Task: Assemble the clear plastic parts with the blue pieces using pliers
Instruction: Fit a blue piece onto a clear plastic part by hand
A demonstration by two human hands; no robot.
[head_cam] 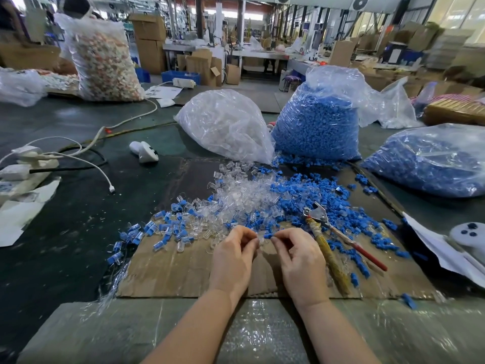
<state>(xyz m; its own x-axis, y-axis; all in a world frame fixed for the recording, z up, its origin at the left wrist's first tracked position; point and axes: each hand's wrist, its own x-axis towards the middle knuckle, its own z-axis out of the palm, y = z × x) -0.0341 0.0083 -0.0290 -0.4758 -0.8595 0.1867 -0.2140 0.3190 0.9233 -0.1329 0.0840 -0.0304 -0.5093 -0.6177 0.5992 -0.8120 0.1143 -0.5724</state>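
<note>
Your left hand pinches a clear plastic part at its fingertips, and your right hand pinches a blue piece just beside it, both over the cardboard sheet. Around you lies a wide factory hall with stacked cartons and long benches, blurred at the back. Your dark green worktop carries a tall sack of mixed scrap, a bag of blue pieces, a second blue bag and a bag of clear parts. Loose clear and blue parts spill across the cardboard, with assembled ones to the left. Pliers rest by your right hand, untouched.
</note>
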